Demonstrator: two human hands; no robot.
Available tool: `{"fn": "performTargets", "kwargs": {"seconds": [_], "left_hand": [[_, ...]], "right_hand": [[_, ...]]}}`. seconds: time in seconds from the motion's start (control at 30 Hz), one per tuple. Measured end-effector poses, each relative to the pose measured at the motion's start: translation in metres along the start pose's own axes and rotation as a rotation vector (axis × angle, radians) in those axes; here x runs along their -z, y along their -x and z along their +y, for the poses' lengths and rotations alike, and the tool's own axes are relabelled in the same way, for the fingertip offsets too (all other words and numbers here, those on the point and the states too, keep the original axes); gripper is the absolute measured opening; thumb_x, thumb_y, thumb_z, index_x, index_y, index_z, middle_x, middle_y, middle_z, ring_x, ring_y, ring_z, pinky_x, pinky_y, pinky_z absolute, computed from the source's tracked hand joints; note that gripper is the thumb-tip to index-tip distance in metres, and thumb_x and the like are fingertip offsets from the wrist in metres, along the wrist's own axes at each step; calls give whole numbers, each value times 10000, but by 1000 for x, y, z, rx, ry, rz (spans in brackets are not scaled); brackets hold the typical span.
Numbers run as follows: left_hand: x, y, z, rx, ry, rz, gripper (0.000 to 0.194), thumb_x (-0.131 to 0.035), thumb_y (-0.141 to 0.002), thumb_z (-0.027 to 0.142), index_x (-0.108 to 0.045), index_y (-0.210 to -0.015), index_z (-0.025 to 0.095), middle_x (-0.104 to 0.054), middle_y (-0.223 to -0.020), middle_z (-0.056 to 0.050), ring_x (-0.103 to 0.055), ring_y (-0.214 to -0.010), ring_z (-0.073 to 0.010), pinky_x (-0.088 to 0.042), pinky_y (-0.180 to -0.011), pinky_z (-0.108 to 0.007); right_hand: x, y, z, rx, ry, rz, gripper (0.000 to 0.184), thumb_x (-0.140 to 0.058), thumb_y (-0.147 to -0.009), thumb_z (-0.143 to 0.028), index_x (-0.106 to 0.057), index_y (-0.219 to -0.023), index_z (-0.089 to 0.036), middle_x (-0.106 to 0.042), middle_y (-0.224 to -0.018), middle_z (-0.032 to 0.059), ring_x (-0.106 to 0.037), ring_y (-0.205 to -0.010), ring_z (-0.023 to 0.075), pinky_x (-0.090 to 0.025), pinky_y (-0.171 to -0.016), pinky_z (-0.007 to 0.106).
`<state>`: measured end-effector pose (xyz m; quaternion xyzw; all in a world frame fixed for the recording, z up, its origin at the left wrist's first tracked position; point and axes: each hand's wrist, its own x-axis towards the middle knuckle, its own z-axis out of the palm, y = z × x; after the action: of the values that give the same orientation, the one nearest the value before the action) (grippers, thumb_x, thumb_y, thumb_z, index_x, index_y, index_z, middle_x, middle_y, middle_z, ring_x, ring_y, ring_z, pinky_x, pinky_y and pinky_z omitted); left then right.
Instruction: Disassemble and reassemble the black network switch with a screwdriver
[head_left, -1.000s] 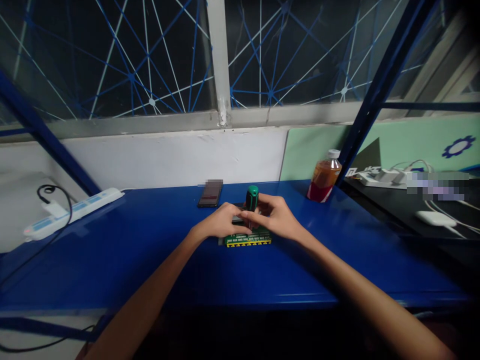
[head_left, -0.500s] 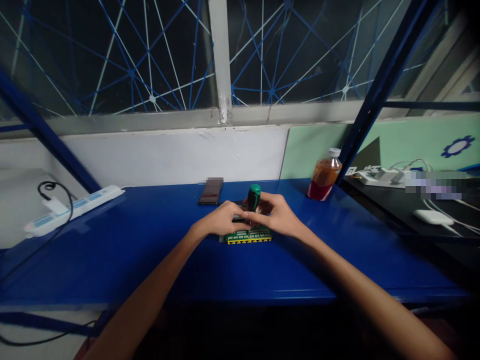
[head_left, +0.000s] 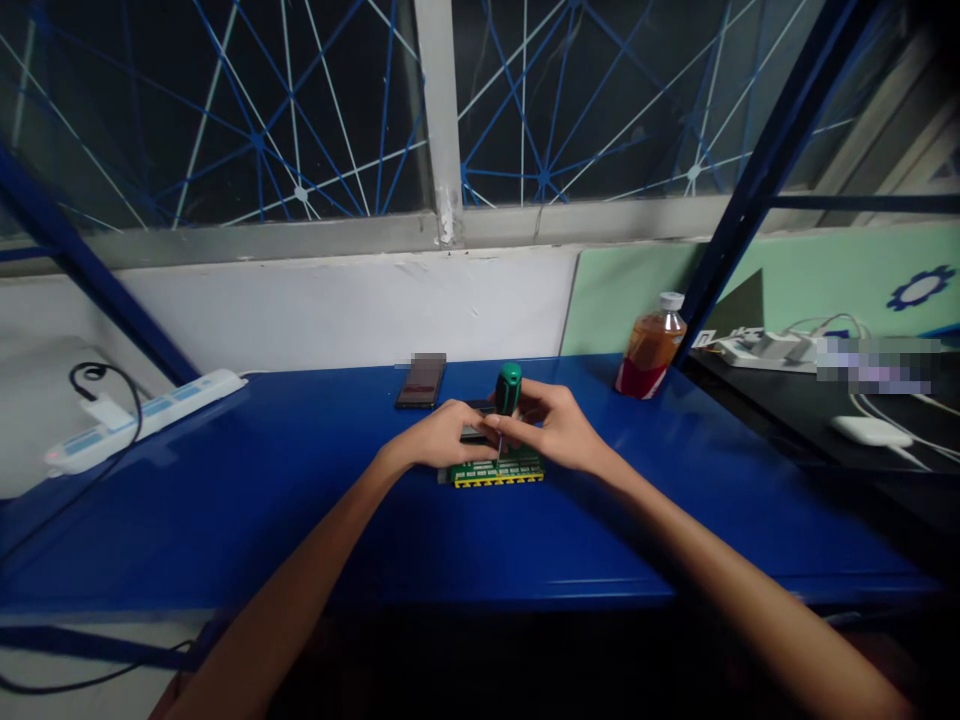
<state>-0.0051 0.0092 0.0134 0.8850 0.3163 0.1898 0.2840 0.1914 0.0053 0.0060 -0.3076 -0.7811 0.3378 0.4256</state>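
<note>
A green circuit board (head_left: 466,471) with a yellow strip (head_left: 499,482) along its front edge lies on the blue table. Upright over it stands a screwdriver with a green and black handle (head_left: 509,388), its thin shaft pointing down at the board. My right hand (head_left: 559,425) is closed round the lower handle, thumb and fingers pinched. From the left, my left hand (head_left: 435,438) grips the board, its thumb across the top near the shaft. Its other fingertips are partly hidden. The screwdriver's tip is too small to make out.
A dark phone (head_left: 421,382) lies behind my left hand. At the back right stands a bottle of brown drink (head_left: 651,350). A white power strip (head_left: 161,415) with a black cable is at left; chargers and white cables (head_left: 874,431) lie on a black surface at right.
The screwdriver handle stands very slightly higher, and a little more of its shaft shows between my hands. Both hands stay nearly in place; the camera view has shifted slightly.
</note>
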Motion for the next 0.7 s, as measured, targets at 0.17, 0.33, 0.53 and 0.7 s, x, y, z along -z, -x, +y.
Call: {"fn": "performTargets", "kwargs": {"seconds": [0.17, 0.33, 0.53, 0.7], "left_hand": [[1, 0, -1, -2, 20, -44, 177, -640, -763, 167, -724, -912, 122, -724, -902, -73, -653, -847, -190, -465, -770, -287], [-2, 0, -4, 58, -3, -86, 200, -643, -765, 182, -716, -945, 137, -718, -880, -58, -647, -817, -196, -465, -757, -302], [0, 1, -3, 38, -36, -82, 156, -635, -764, 153, -714, -899, 146, -698, -821, -33, -636, -800, -185, -469, -734, -285], [0, 1, -7, 16, 19, -88, 211, -644, -779, 148, -711, -979, 163, -711, -930, -50, -647, -871, -188, -474, -794, -299]], "right_hand": [[4, 0, -2, 12, -27, 35, 290, -670, -790, -366, -629, -981, -152, -622, -682, 5, -537, -532, 113, -418, -493, 254], [1, 0, -2, 28, -30, 3, 271, -668, -795, -354, -624, -972, -153, -625, -675, 0, -548, -538, 114, -416, -493, 248], [-1, 2, -6, 47, 46, -29, 239, -663, -799, -354, -641, -917, -148, -613, -672, -3, -534, -559, 109, -406, -497, 242], [1, 1, -7, 57, 26, 5, 249, -670, -792, -352, -639, -929, -146, -623, -686, -2, -536, -548, 106, -413, -485, 238]]}}
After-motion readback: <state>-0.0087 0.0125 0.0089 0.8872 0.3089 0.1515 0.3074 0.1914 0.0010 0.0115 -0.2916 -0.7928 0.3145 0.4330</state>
